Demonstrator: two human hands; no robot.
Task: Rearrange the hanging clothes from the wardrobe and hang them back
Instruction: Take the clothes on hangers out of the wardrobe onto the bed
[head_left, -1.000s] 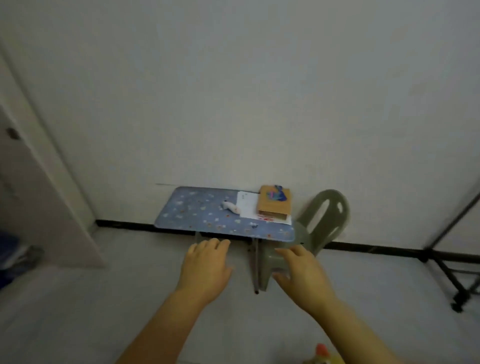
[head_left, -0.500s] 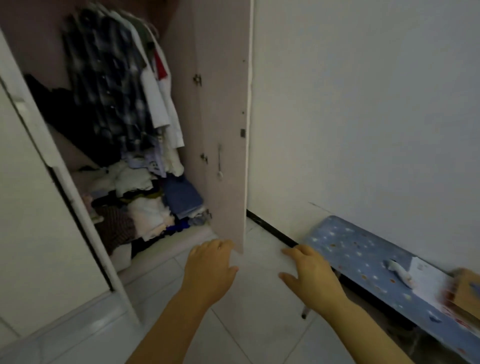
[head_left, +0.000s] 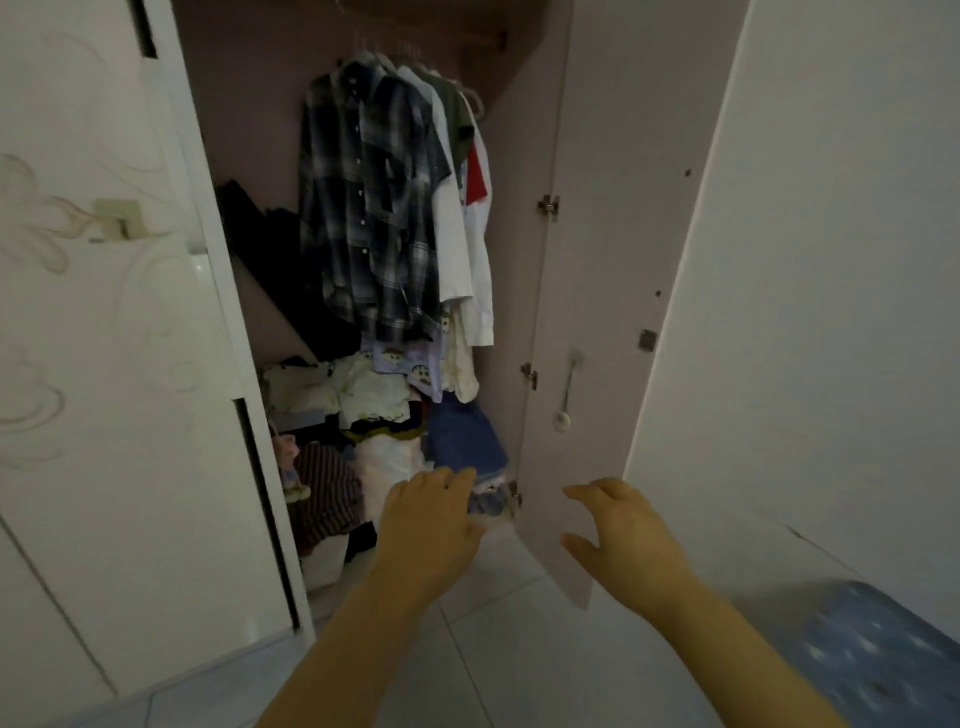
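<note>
The open wardrobe (head_left: 524, 62) fills the upper middle of the head view. On its rail hang a dark plaid shirt (head_left: 369, 208), a white garment (head_left: 467, 275) and an olive one with red showing behind. A heap of folded and crumpled clothes (head_left: 374, 410) lies beneath them. My left hand (head_left: 428, 514) is held out low in front of the heap, fingers relaxed, holding nothing. My right hand (head_left: 618, 535) hovers before the open door's lower part, fingers loosely spread and empty. Both hands are well below the hanging clothes.
The wardrobe's open door (head_left: 613, 260) stands edge-on at the right, with a small hook and hanging item on its inside. A closed white door panel (head_left: 104, 364) is on the left. A blue patterned table (head_left: 883, 654) sits at the lower right, by a white wall.
My view has swung left from the blue table and chair to face the wardrobe squarely. Both hands stay outstretched and empty in front of me.
</note>
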